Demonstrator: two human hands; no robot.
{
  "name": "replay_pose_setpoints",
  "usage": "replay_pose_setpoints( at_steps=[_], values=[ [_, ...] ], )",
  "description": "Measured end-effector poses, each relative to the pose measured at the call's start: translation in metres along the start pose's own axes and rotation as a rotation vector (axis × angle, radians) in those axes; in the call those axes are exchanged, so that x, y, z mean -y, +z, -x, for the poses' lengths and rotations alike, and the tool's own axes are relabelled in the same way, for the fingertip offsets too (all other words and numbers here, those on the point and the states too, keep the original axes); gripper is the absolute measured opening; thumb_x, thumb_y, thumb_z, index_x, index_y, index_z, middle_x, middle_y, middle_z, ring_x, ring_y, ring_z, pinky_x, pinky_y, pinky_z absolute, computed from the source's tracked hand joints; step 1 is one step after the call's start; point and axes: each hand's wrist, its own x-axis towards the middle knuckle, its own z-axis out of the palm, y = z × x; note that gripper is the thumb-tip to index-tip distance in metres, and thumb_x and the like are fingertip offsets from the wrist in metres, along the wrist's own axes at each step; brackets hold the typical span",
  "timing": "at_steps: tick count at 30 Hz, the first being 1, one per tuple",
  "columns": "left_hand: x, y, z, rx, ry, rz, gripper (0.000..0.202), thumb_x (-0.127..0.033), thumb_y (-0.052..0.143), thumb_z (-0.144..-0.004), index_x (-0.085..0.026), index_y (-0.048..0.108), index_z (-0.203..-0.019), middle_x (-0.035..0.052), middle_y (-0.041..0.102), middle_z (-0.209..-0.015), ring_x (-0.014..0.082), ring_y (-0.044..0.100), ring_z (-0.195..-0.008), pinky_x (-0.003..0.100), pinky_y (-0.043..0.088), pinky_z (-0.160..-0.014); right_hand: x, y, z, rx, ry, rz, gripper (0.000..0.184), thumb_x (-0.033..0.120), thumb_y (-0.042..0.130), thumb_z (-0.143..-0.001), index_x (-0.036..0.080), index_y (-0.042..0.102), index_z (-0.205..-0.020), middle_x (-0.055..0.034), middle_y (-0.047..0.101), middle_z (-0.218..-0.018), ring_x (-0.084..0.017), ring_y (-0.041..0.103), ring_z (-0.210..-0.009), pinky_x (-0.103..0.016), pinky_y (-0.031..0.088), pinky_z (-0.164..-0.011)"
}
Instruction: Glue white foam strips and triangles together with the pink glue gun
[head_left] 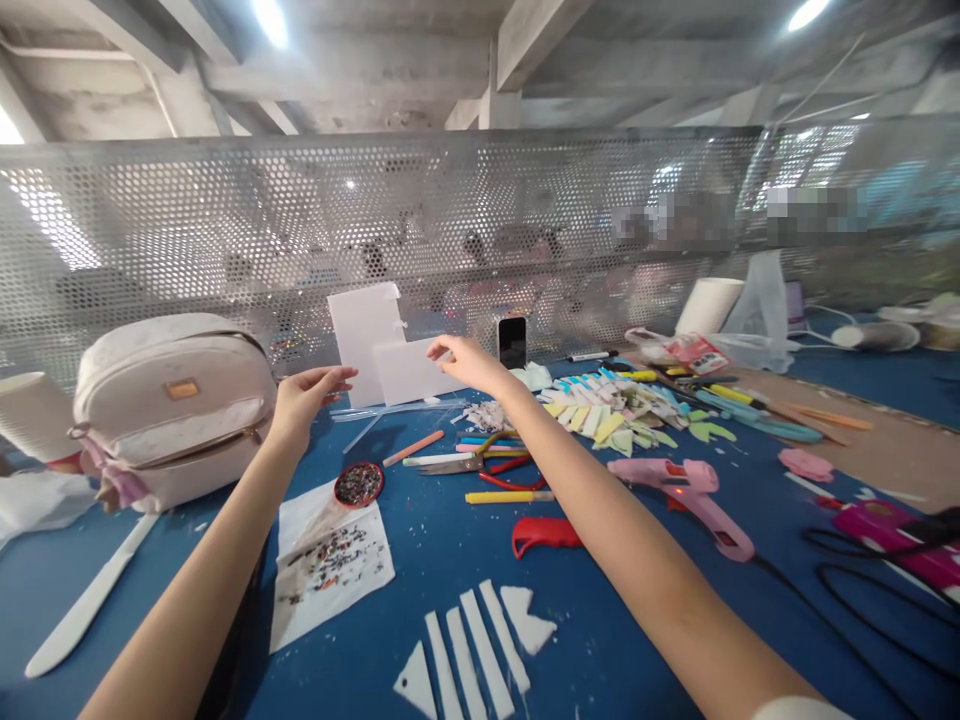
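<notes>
My left hand (311, 392) is raised in front of the pale backpack, fingers stretched to the right with nothing visible in them. Just beyond its fingertips, a tall white board (364, 325) leans against the perforated metal screen. My right hand (466, 362) hovers at a lower white board (409, 372) standing before the tall one. Its fingers are loosely bent and apart; whether they touch the board I cannot tell. Below on the blue table, white cut pieces (480, 650) lie in a fish-bone shape: a head with a dark eye, several strips and a tail.
Scissors (450, 463), a yellow pen (502, 497), a red-handled tool (544, 537) and a pink glue gun (694, 490) with cord lie around my right forearm. A small dish (358, 484) of dark bits sits by a speckled paper (337, 560). The backpack (176, 410) stands left, a phone (513, 342) behind.
</notes>
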Motion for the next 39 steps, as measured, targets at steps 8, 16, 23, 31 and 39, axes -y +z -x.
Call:
replay_pose_setpoints(
  at_steps=[8,16,23,31,39],
  values=[
    [-0.002,0.003,0.003,0.056,-0.08,-0.048,0.028,-0.038,0.061,-0.095,-0.014,0.065,-0.108,0.0065,0.068,-0.109,0.0184,0.067,-0.095,0.04,0.056,-0.086,-0.001,0.024,0.003,0.338,0.082,0.16,0.026,0.033,0.061,-0.098,0.018,0.063,-0.118,-0.0081,0.065,-0.119,-0.021,0.066,-0.099,-0.041,0.057,-0.085],
    [-0.003,0.006,0.004,0.103,-0.121,-0.038,0.03,-0.038,0.061,-0.095,-0.015,0.063,-0.114,0.0071,0.067,-0.112,0.0187,0.066,-0.095,0.04,0.056,-0.085,-0.009,0.039,0.001,0.279,0.152,0.131,0.025,0.033,0.062,-0.098,0.018,0.064,-0.117,-0.0075,0.066,-0.118,-0.021,0.067,-0.097,-0.039,0.058,-0.082],
    [0.001,0.007,0.0,0.158,-0.127,-0.005,0.035,-0.034,0.061,-0.095,-0.016,0.057,-0.125,0.0074,0.065,-0.115,0.0183,0.067,-0.093,0.038,0.058,-0.081,-0.013,-0.002,-0.004,0.085,0.104,-0.002,0.025,0.033,0.061,-0.098,0.015,0.063,-0.115,-0.0067,0.067,-0.11,-0.019,0.068,-0.089,-0.037,0.059,-0.076],
    [0.027,0.019,-0.006,0.192,-0.15,-0.13,0.03,-0.032,0.062,-0.095,-0.015,0.058,-0.12,0.0057,0.065,-0.107,0.0158,0.066,-0.085,0.034,0.058,-0.074,-0.009,-0.014,-0.002,-0.037,0.046,-0.091,0.023,0.033,0.061,-0.098,0.015,0.064,-0.112,-0.0058,0.068,-0.106,-0.018,0.068,-0.086,-0.036,0.059,-0.075],
    [0.011,0.014,-0.002,0.502,-0.089,-0.245,0.022,-0.031,0.065,-0.092,-0.014,0.065,-0.107,0.006,0.067,-0.11,0.0169,0.066,-0.091,0.033,0.057,-0.076,-0.002,-0.013,0.0,-0.06,0.034,-0.098,0.021,0.033,0.062,-0.098,0.015,0.065,-0.108,-0.005,0.069,-0.103,-0.017,0.068,-0.083,-0.035,0.059,-0.074]
  ],
)
